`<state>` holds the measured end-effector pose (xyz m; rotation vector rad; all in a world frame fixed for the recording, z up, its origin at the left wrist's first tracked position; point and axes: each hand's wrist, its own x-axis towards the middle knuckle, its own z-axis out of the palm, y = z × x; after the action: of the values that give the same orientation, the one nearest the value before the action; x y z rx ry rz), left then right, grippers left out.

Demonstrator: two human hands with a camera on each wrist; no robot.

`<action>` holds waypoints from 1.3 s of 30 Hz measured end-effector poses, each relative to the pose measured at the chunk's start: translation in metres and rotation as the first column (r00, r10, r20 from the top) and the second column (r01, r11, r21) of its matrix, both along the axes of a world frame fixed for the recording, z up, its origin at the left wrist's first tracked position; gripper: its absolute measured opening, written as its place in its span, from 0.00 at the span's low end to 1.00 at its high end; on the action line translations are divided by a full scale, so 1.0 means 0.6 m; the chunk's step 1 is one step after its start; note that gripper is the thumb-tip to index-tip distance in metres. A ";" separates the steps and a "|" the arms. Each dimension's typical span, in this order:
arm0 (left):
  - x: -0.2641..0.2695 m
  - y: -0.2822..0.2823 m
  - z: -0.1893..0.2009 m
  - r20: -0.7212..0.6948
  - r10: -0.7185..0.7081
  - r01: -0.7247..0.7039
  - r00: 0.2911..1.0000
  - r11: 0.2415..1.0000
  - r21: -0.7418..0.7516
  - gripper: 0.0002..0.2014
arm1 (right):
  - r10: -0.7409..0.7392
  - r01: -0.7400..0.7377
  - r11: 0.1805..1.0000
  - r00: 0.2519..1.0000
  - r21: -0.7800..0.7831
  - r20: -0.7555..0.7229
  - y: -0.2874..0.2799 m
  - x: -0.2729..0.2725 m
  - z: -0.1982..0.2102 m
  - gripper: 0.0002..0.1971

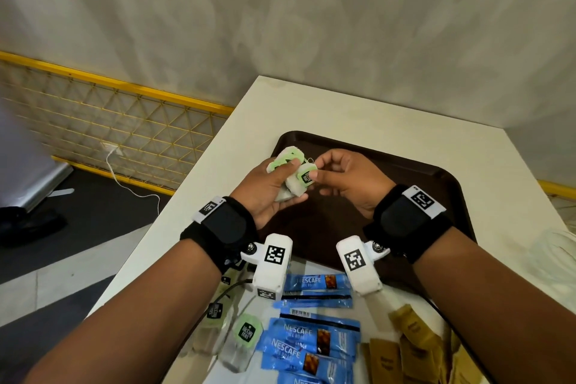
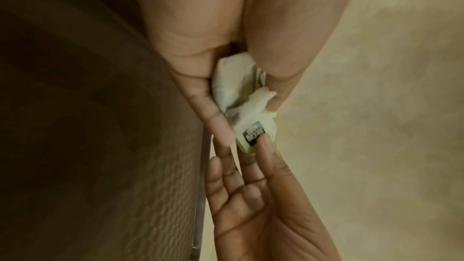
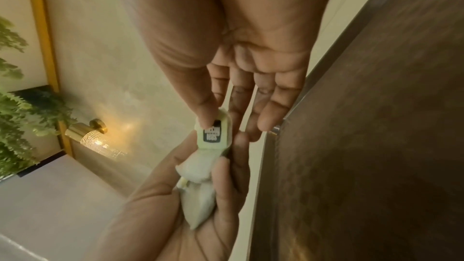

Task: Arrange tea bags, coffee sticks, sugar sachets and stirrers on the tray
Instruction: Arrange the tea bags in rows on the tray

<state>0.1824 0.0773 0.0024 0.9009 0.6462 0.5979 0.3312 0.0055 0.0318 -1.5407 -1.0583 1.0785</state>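
My left hand (image 1: 277, 179) grips a small bundle of white tea bags (image 1: 291, 188) with green tags, held above the far left part of the dark brown tray (image 1: 414, 184). My right hand (image 1: 321, 173) pinches the green tag (image 1: 306, 176) of one bag between thumb and forefinger. The left wrist view shows the tea bags (image 2: 238, 96) wedged between thumb and fingers, with the right thumb on the tag (image 2: 254, 134). In the right wrist view the tag (image 3: 213, 133) sits under my thumb and the bundle (image 3: 198, 192) lies in the left palm. The bare tray (image 3: 364, 146) is below.
On the white table (image 1: 358, 109), near its front edge, lie several blue Nescafe coffee sticks (image 1: 314, 338), brown sugar sachets (image 1: 408, 349) and more tea bags (image 1: 243, 337). A pale bundle (image 1: 558, 248) lies at the right edge. The table's left edge drops to the floor beside a yellow mesh fence (image 1: 109, 115).
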 end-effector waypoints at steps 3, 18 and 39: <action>0.007 0.021 -0.001 -0.045 0.065 -0.065 0.997 0.998 0.002 0.08 | -0.040 0.037 0.999 0.993 -0.029 -0.110 0.028 0.017 -0.005 0.07; 0.008 0.107 -0.044 -0.130 0.217 -0.210 0.967 0.975 0.065 0.07 | -0.055 0.129 0.979 0.914 -0.160 0.401 0.230 0.091 -0.088 0.04; 0.029 0.123 -0.044 -0.075 0.209 -0.212 0.975 0.977 -0.024 0.08 | 0.161 -0.042 0.982 0.699 -0.185 0.697 0.241 0.087 -0.061 0.16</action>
<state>0.1998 0.1509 -0.0240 0.8327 0.8208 0.7450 0.3835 0.1500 -0.0046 -2.1300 -1.6234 0.6242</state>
